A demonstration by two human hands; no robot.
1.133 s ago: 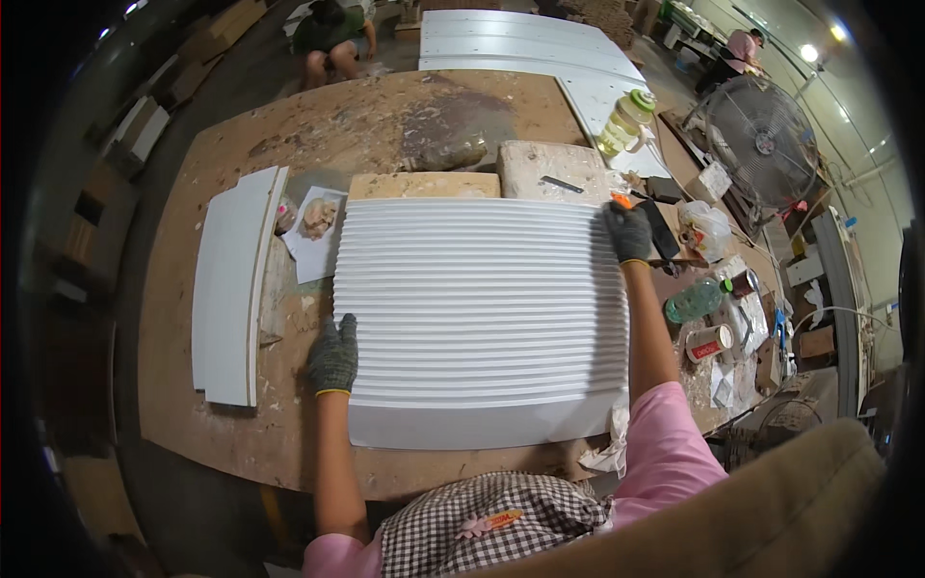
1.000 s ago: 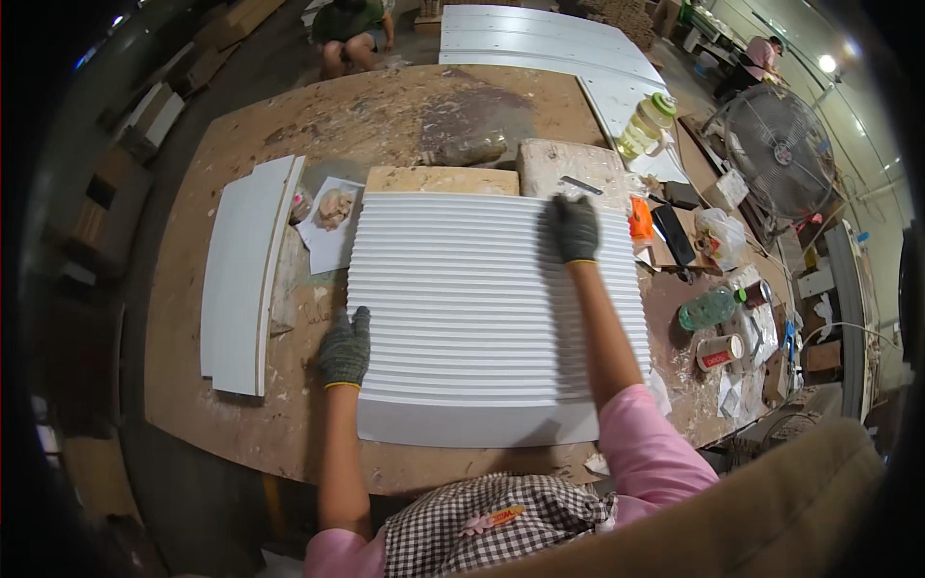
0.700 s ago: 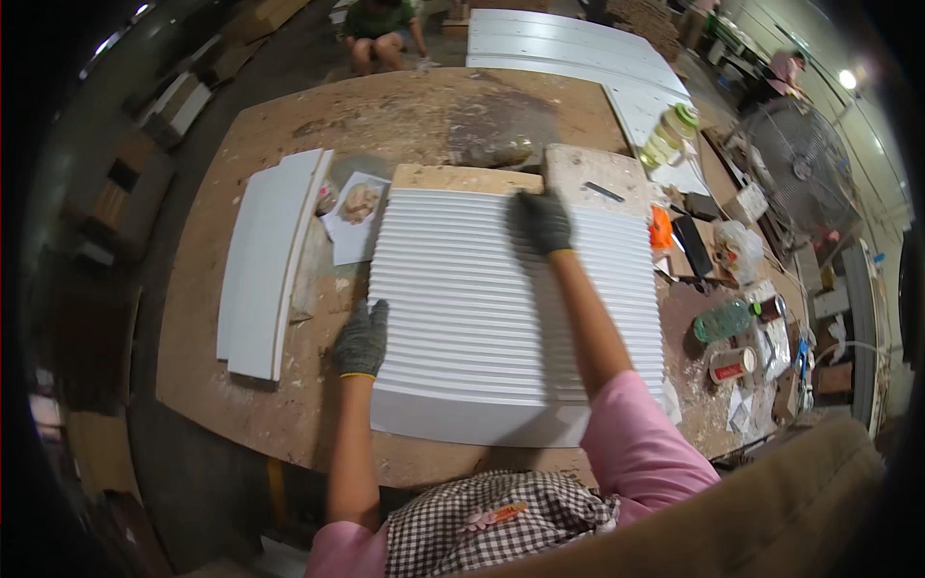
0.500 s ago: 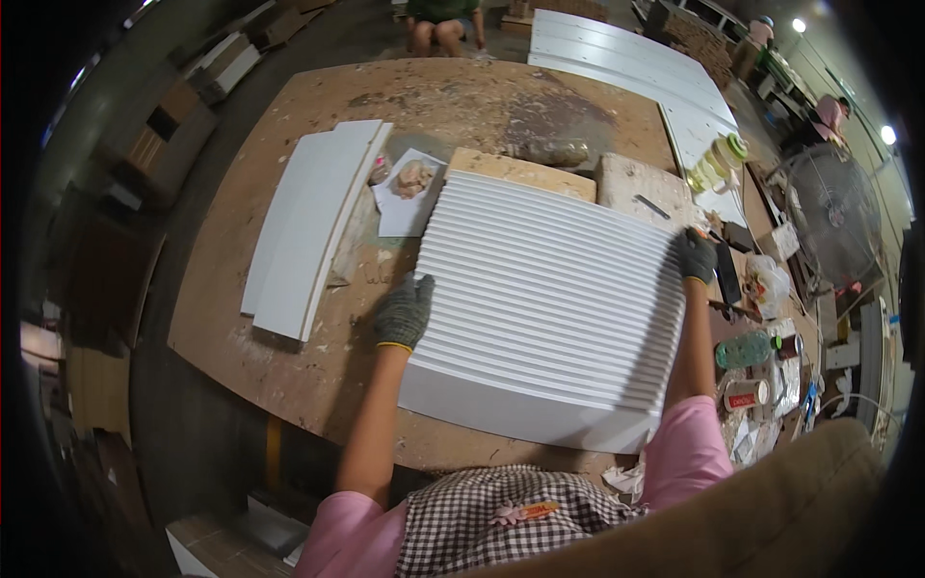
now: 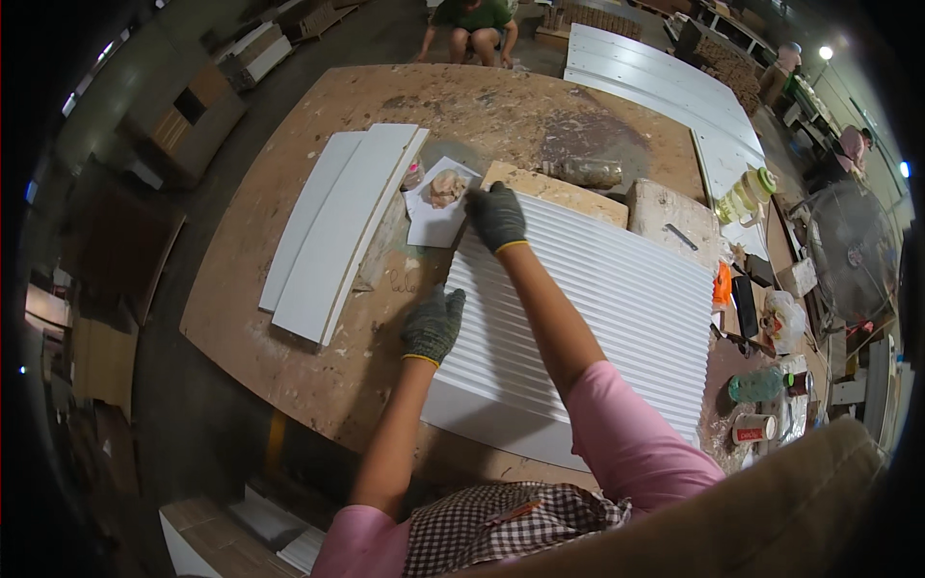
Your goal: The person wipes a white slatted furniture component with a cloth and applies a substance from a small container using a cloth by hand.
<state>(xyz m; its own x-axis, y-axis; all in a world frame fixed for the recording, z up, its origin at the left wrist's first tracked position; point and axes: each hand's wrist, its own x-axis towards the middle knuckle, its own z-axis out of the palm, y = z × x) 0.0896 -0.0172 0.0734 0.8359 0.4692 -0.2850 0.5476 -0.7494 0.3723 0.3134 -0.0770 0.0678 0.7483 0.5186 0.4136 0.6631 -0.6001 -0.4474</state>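
A white ribbed panel [image 5: 597,289] with a plain strip along its near side lies before me on a worn brown worktable [image 5: 231,279]. My left hand [image 5: 434,328], in a dark grey knit glove, is closed on the panel's left edge. My gloved right hand [image 5: 498,216] reaches across to the panel's far left corner. Its fingers are curled, and whatever they hold is hidden. Just left of that hand, a beige putty-like lump [image 5: 447,188] rests on a sheet of white paper [image 5: 432,229].
White boards [image 5: 332,231] are stacked at left. Past the panel stand a pale block [image 5: 665,217] and a wooden board [image 5: 578,196]. Bottles, including a green-capped one [image 5: 747,196], a cup [image 5: 753,429] and a fan [image 5: 853,250] crowd the right. A person [image 5: 472,29] sits beyond the table.
My right hand has left the panel's right edge and moved across to its far left corner. My left hand stays at the left edge. The view has shifted slightly.
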